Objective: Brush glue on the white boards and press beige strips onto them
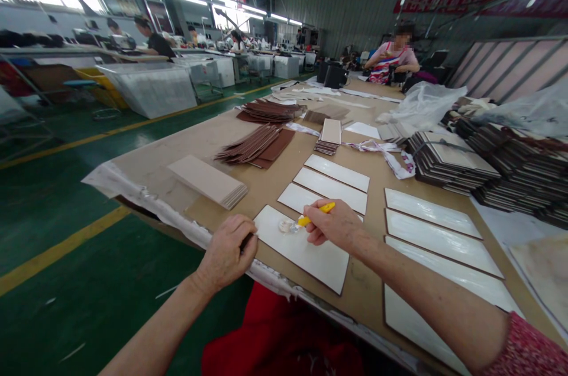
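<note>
My right hand [331,222] is closed around the yellow handle of a brush [305,221]. The bristle end touches a white-coated rectangular panel [306,252] near its left part, where a whitish smear shows. At the panel's left end my left hand [231,246] rests by the table's edge, its fingers curled in. What those fingers hold, if anything, is hidden. Just beyond lie three narrower white panels [331,190] in a row. To the right, several glossy white panels [430,240] lie side by side, partly covered by my right forearm.
Beige strips [206,181] are stacked on the left. Fanned brown pieces [255,145] and a small beige stack [329,136] lie farther back. Tied dark-edged stacks [450,160] and plastic wrap [426,107] line the right. A person [393,60] works at the table's far end.
</note>
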Tool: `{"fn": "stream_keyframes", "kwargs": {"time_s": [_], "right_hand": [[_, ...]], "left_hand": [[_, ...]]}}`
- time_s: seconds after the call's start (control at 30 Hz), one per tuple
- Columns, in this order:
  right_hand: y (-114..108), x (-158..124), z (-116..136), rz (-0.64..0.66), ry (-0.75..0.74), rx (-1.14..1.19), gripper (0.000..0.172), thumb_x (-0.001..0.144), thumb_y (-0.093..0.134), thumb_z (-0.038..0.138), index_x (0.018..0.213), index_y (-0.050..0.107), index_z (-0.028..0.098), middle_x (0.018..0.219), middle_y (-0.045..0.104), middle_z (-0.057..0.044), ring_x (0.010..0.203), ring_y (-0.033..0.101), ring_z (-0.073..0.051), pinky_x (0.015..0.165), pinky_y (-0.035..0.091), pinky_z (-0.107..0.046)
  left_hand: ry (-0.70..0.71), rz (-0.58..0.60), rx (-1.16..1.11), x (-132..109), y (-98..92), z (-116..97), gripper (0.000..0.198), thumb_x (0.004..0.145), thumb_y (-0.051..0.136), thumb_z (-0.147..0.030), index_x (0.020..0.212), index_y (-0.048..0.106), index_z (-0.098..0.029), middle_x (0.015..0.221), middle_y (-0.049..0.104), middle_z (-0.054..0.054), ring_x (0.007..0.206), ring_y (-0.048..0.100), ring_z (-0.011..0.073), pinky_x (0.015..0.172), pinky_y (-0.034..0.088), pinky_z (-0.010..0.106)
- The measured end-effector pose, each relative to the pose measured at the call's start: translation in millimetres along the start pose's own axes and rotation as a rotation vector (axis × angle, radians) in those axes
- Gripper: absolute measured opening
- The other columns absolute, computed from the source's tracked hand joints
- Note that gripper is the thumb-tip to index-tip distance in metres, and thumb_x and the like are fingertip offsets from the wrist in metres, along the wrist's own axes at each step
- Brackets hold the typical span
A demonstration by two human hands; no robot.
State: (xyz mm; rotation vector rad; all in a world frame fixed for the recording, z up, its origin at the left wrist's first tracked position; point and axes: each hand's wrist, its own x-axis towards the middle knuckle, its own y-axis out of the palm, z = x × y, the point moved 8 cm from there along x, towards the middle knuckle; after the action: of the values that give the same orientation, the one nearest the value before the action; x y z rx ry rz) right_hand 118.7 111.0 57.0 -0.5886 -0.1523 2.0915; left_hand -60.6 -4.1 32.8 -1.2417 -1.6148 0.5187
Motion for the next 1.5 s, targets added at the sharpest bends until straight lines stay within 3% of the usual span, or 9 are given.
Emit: {"fn": "stream_keyframes", "kwargs": {"time_s": [0.63,0.8,0.93,1.1,1.3,1.5], "right_hand": [[-79.3,-71.9,-52.3,-0.058,0.135,-0.119,0.023,0.089,0.054,0.035,0.080,0.064,0.016,0.067,0.068,-0.002,0.050,0.063,-0.013,0.047,0.053,-0.021],[-90.5,-83.7,-46.1,-0.080,0.129,-0.140,0.025,0.089,0.055,0.036,0.080,0.064,0.015,0.067,0.068,-0.003,0.051,0.063,-0.013,0.046,0.053,-0.021],[-79.9,-80.8,-20.9,-0.072,0.040,-0.007,0.022,0.088,0.057,0.036,0.086,0.065,0.015,0.073,0.069,-0.004,0.056,0.066,-0.013,0.054,0.056,-0.022],[-37.7,-52.5,5.2,0.029,-0.123,0.123,0.019,0.086,0.061,0.032,0.098,0.063,0.017,0.078,0.071,-0.004,0.063,0.070,-0.015,0.061,0.058,-0.025],[7.2,-12.5,14.7,0.138,-0.201,0.225,0.025,0.078,0.069,0.032,0.098,0.069,0.016,0.073,0.070,-0.002,0.062,0.069,-0.014,0.060,0.058,-0.024],[24.3,-4.2,19.9,0.167,-0.250,0.160,0.019,0.074,0.071,0.029,0.087,0.072,0.016,0.073,0.072,-0.003,0.070,0.069,-0.015,0.069,0.057,-0.026]], "left_hand": [[0.103,-0.029,0.069,-2.7,0.0,-1.2,0.007,0.088,0.053,-0.014,0.092,0.055,-0.019,0.095,0.057,0.007,0.095,0.055,0.0233,0.087,0.046,0.041],[0.113,-0.043,0.051,-3.1,-0.9,-2.0,0.009,0.087,0.053,-0.013,0.092,0.056,-0.020,0.094,0.057,0.007,0.093,0.055,0.0227,0.086,0.046,0.041],[0.085,-0.063,0.044,-4.7,-1.1,1.5,0.010,0.087,0.053,-0.013,0.093,0.057,-0.020,0.097,0.056,0.007,0.094,0.055,0.0225,0.087,0.047,0.040],[0.063,-0.049,0.023,-4.5,-1.5,2.9,0.011,0.088,0.051,-0.014,0.095,0.058,-0.020,0.097,0.055,0.007,0.094,0.054,0.0219,0.086,0.047,0.040],[0.023,-0.052,-0.006,-4.5,-2.6,6.9,0.018,0.086,0.050,-0.012,0.103,0.052,-0.019,0.096,0.056,0.006,0.092,0.054,0.0219,0.086,0.046,0.040],[-0.077,-0.111,-0.037,-10.0,-3.5,19.4,0.028,0.082,0.054,-0.014,0.108,0.046,-0.020,0.103,0.056,0.007,0.097,0.056,0.0224,0.089,0.048,0.039]]}}
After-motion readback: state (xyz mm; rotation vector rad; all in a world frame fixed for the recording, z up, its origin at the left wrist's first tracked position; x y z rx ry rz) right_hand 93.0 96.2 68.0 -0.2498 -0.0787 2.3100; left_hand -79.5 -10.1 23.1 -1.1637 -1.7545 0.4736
